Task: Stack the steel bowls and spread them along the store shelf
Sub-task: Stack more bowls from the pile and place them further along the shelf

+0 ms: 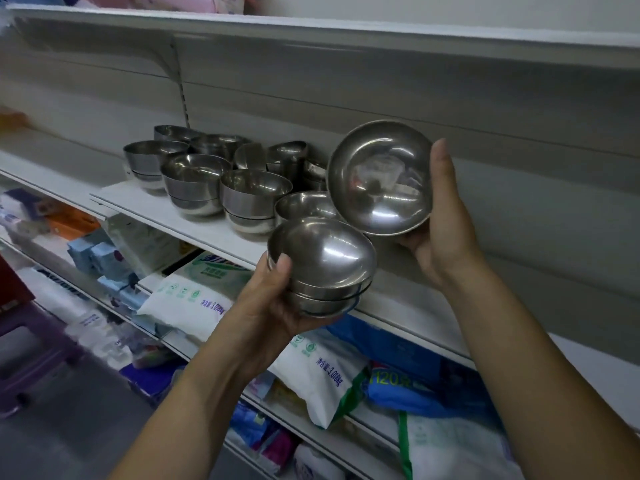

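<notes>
Nested stack — cupped from beneath by the left grip, rims up, seemingly to receive more. Single bowl — clasped, tilted, by the right grip at 1 o'clock of it. Other bowl stacks are clustered on the shelf at 10 o'clock.

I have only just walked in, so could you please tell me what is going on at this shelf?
A person is sorting steel bowls at a store shelf. The left hand grips a nested stack of bowls just in front of the shelf edge. The right hand holds a single bowl, tilted so that its inside faces the camera. The other bowls, several in short stacks, sit bunched together on the white shelf.
</notes>
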The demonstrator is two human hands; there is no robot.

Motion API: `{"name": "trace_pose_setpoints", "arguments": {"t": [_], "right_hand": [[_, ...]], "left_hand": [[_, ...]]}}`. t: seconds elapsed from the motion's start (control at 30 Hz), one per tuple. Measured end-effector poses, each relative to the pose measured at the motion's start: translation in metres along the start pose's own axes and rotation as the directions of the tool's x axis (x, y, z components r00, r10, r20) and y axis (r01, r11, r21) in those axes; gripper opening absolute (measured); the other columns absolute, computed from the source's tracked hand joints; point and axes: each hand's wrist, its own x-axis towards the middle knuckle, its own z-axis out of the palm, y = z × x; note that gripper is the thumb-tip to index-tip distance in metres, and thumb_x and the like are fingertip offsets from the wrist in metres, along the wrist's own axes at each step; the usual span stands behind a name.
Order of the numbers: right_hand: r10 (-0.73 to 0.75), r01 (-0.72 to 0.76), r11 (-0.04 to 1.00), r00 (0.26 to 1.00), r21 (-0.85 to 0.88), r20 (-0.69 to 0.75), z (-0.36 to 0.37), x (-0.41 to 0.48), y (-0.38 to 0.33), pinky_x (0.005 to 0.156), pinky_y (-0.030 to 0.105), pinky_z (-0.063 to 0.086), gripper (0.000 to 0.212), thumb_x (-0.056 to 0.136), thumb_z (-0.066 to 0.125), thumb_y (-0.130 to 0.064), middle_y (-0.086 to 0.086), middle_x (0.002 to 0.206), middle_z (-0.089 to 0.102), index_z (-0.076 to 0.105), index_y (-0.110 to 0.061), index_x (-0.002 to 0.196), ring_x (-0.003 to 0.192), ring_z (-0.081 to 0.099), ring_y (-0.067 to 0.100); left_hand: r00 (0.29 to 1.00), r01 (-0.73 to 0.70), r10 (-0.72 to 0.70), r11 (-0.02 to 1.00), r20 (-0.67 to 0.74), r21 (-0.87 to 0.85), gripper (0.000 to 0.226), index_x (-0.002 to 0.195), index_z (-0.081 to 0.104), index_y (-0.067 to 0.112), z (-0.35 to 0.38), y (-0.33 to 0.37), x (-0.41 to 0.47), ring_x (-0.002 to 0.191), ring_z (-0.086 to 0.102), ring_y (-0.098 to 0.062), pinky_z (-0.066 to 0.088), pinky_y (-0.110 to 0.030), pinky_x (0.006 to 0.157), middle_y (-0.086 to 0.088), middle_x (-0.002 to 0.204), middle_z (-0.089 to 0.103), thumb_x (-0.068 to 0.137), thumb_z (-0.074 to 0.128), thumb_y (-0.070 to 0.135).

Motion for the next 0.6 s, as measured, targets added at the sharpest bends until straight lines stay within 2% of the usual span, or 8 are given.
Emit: {"name": "trace_pose_setpoints", "arguments": {"t": [0.07,0.17,0.33,0.47,0.53,0.6], "right_hand": [[0.061,-0.061,0.998,0.996,0.004,0.059,-0.009,-0.013,-0.011,0.103,0.055,0.052,0.056,0.096,0.042,-0.071,0.003,0.112,0.078,0.077,-0.030,0.109,0.109,0.073,0.024],[0.130,-0.125,0.984,0.991,-0.124,0.036,-0.024,-0.025,-0.018,0.103,0.049,0.053,0.049,0.094,0.049,-0.068,0.001,0.106,0.079,0.081,-0.030,0.098,0.103,0.075,0.022],[0.203,-0.204,0.913,0.978,-0.354,-0.040,-0.040,-0.033,-0.012,0.103,0.044,0.053,0.060,0.084,0.054,-0.078,-0.005,0.106,0.079,0.078,-0.029,0.109,0.102,0.074,0.017],[0.232,-0.255,0.919,0.966,-0.301,-0.112,-0.056,-0.035,-0.006,0.099,0.041,0.055,0.058,0.082,0.059,-0.075,-0.006,0.105,0.079,0.078,-0.028,0.110,0.100,0.074,0.017],[0.243,-0.272,0.936,0.958,-0.222,-0.151,-0.063,-0.034,-0.003,0.094,0.037,0.056,0.045,0.091,0.059,-0.063,-0.004,0.101,0.079,0.077,-0.026,0.108,0.099,0.073,0.019],[0.270,-0.295,0.947,0.945,-0.123,-0.187,-0.071,-0.030,0.002,0.082,0.034,0.058,0.032,0.099,0.058,-0.045,-0.001,0.092,0.078,0.077,-0.019,0.105,0.091,0.073,0.021]], "left_hand": [[0.998,-0.017,0.013,0.997,0.060,0.071,0.103,0.150,0.038,0.021,0.002,-0.007,0.005,0.130,0.054,-0.050,0.051,-0.064,0.095,-0.020,0.150,0.050,0.065,0.093,0.037],[0.994,-0.036,0.017,0.985,0.111,0.171,0.105,0.149,0.038,0.029,0.009,-0.016,0.012,0.130,0.054,-0.047,0.046,-0.069,0.097,-0.016,0.152,0.048,0.062,0.096,0.026],[0.992,-0.041,0.010,0.967,0.123,0.252,0.106,0.145,0.043,0.042,0.027,-0.034,0.026,0.130,0.059,-0.033,0.056,-0.055,0.090,-0.002,0.147,0.054,0.056,0.098,0.022],[0.991,-0.096,0.057,0.939,0.124,0.331,0.100,0.142,0.044,0.041,0.040,-0.042,0.035,0.126,0.062,-0.023,0.057,-0.042,0.092,0.005,0.137,0.062,0.058,0.090,0.015],[0.987,-0.131,0.081,0.907,0.140,0.400,0.098,0.139,0.044,0.040,0.045,-0.043,0.039,0.122,0.064,-0.015,0.057,-0.031,0.090,0.011,0.131,0.065,0.056,0.090,0.017],[0.984,-0.154,0.089,0.866,0.156,0.476,0.100,0.138,0.044,0.041,0.050,-0.044,0.042,0.122,0.064,-0.012,0.056,-0.027,0.089,0.009,0.133,0.062,0.054,0.093,0.019]]}}
